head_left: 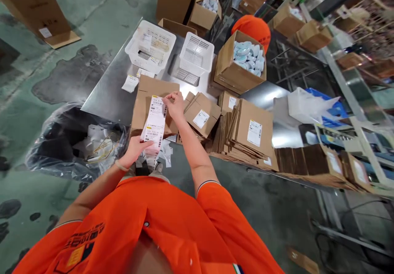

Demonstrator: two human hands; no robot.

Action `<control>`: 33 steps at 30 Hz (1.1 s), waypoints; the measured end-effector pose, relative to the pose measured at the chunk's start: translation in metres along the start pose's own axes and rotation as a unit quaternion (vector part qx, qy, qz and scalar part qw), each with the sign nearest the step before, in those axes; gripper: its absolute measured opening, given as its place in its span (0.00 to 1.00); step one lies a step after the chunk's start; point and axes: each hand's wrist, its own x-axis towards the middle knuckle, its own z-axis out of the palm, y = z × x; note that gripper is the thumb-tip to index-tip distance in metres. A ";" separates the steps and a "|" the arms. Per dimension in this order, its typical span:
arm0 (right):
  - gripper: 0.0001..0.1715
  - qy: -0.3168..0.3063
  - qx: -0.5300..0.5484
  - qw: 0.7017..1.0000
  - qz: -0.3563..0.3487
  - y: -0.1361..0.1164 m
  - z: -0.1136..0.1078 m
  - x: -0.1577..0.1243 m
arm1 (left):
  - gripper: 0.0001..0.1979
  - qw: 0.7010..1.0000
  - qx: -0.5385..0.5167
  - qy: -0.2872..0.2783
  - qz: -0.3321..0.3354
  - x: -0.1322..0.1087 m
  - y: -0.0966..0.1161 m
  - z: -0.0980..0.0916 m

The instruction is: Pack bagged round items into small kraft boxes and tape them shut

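Note:
A strip of printed shipping labels (156, 118) stretches between my two hands, over a flat brown carton (141, 97) at the table's near edge. My right hand (175, 102) pinches the strip's upper end between thumb and fingers. Lower down, my left hand (134, 150) grips the strip near its second label, with the thumb lying on it. Below that hand the strip hangs past the table edge. Just right of my right hand lie folded cartons (203, 111), the top one bearing a white label.
On the metal table (107, 85) stand two white plastic baskets (150, 46) (197, 52) and a carton of pale round items (243, 62). More labelled flat cartons (252, 126) are stacked rightward. A lined waste bin (76, 138) stands left. Behind the carton shows a person's orange cap (254, 29).

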 end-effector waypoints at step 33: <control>0.22 0.090 -0.029 0.978 0.188 0.108 -0.088 -0.086 | 0.35 0.972 0.197 0.012 0.131 -0.007 0.033 0.009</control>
